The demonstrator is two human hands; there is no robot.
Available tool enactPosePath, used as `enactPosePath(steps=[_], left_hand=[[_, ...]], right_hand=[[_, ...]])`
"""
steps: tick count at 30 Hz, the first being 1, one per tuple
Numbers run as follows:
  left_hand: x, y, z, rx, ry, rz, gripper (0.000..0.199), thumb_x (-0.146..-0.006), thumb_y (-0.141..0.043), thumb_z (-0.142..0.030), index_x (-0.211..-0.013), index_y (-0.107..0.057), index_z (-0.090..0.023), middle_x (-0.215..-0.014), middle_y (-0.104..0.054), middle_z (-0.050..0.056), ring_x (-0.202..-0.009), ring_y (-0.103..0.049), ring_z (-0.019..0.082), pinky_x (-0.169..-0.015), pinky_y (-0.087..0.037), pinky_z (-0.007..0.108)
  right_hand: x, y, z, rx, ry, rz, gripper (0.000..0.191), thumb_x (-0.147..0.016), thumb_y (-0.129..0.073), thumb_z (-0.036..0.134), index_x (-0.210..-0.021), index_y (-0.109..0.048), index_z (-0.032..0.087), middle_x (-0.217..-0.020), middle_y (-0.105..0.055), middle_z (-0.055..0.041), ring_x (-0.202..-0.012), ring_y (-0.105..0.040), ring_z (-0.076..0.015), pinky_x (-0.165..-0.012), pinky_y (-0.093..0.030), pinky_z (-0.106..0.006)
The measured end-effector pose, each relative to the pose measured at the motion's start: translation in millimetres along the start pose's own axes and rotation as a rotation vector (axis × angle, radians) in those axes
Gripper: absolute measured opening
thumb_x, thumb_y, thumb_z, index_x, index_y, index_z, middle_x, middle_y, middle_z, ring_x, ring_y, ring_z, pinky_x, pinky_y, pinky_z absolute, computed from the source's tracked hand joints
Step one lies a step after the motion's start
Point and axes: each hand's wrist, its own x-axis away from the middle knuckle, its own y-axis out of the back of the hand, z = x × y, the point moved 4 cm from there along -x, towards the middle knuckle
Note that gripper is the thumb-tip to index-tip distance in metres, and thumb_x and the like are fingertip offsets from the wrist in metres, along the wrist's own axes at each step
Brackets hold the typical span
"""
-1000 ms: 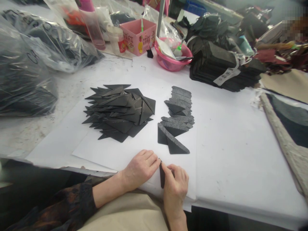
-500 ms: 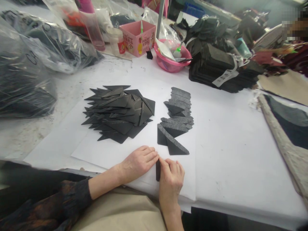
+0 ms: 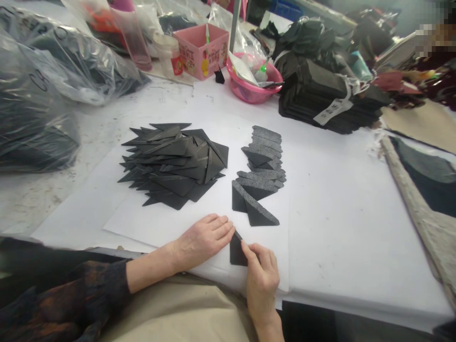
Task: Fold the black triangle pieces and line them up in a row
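Note:
A black triangular piece (image 3: 236,250) of thin sheet material lies on the white paper near the table's front edge. The fingertips of my left hand (image 3: 208,239) are together and press on its top corner; the left thumb is hidden. My right hand (image 3: 262,273) is closed, with thumb and fingers on the slanted edge, covering the lower right part of the piece. Just above my hands is a row of similar pieces (image 3: 261,183), overlapping, each with a speckled grey strip along one edge. To the left is a heap of plain black triangular pieces (image 3: 174,164).
At the back are a pink box (image 3: 203,52), a pink basin (image 3: 249,90) with tools and a lidded jar (image 3: 167,54). A tied stack of dark pieces (image 3: 320,95) stands at the back right. Filled plastic bags (image 3: 35,109) lie on the left. A worn board edge (image 3: 409,199) borders the right.
My right hand has slid down and to the right along the slanted edge, and more of the black piece shows. My left hand stays at the top corner.

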Motion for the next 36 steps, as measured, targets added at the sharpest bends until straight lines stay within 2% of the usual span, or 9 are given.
enactPosePath(steps=[11,15,24,29,36], left_hand=[[3.8,0.9,-0.8,0.007,-0.001,0.009,0.029,-0.101,-0.041,-0.01,-0.123,-0.06,-0.007,-0.122,-0.062,0.013,-0.115,-0.056,0.027,-0.096,-0.05,0.041],[5.1,0.6,-0.4,0.008,0.001,0.017,0.029,-0.101,-0.042,-0.012,-0.125,-0.059,-0.009,-0.125,-0.061,0.013,-0.117,-0.056,0.027,-0.095,-0.05,0.042],[4.1,-1.2,-2.9,-0.022,0.009,0.01,0.027,-0.101,-0.042,-0.01,-0.12,-0.061,-0.008,-0.123,-0.062,0.013,-0.117,-0.056,0.027,-0.097,-0.049,0.042],[2.3,-3.7,-3.4,0.007,-0.051,0.023,0.026,-0.099,-0.045,-0.007,-0.121,-0.059,-0.006,-0.122,-0.061,0.013,-0.121,-0.054,0.024,-0.104,-0.045,0.038],[-0.7,0.1,-4.5,0.02,-0.065,0.037,0.028,-0.1,-0.047,-0.01,-0.126,-0.058,-0.011,-0.116,-0.062,0.011,-0.114,-0.057,0.026,-0.098,-0.049,0.042]], right_hand=[[6.6,-3.3,-3.1,0.027,-0.026,-0.019,0.032,-0.092,-0.056,0.005,-0.117,-0.068,0.021,-0.101,-0.06,-0.0072,-0.093,-0.056,-0.0156,-0.083,-0.05,-0.03],[9.1,-3.9,-3.5,0.03,-0.016,-0.004,0.034,-0.092,-0.057,0.005,-0.12,-0.067,0.02,-0.097,-0.057,-0.007,-0.092,-0.055,-0.0153,-0.081,-0.05,-0.029],[3.9,-2.8,-0.8,0.064,-0.005,0.002,0.032,-0.092,-0.057,0.005,-0.118,-0.068,0.019,-0.089,-0.056,-0.0058,-0.084,-0.053,-0.0149,-0.075,-0.049,-0.029],[2.7,-2.0,0.7,0.079,-0.018,-0.025,0.03,-0.093,-0.056,0.007,-0.116,-0.069,0.02,-0.088,-0.057,-0.0055,-0.082,-0.054,-0.015,-0.074,-0.049,-0.029],[5.6,-2.3,-2.8,0.048,-0.048,0.038,0.034,-0.094,-0.056,0.009,-0.123,-0.065,0.024,-0.091,-0.058,-0.0053,-0.086,-0.054,-0.015,-0.076,-0.049,-0.03]])
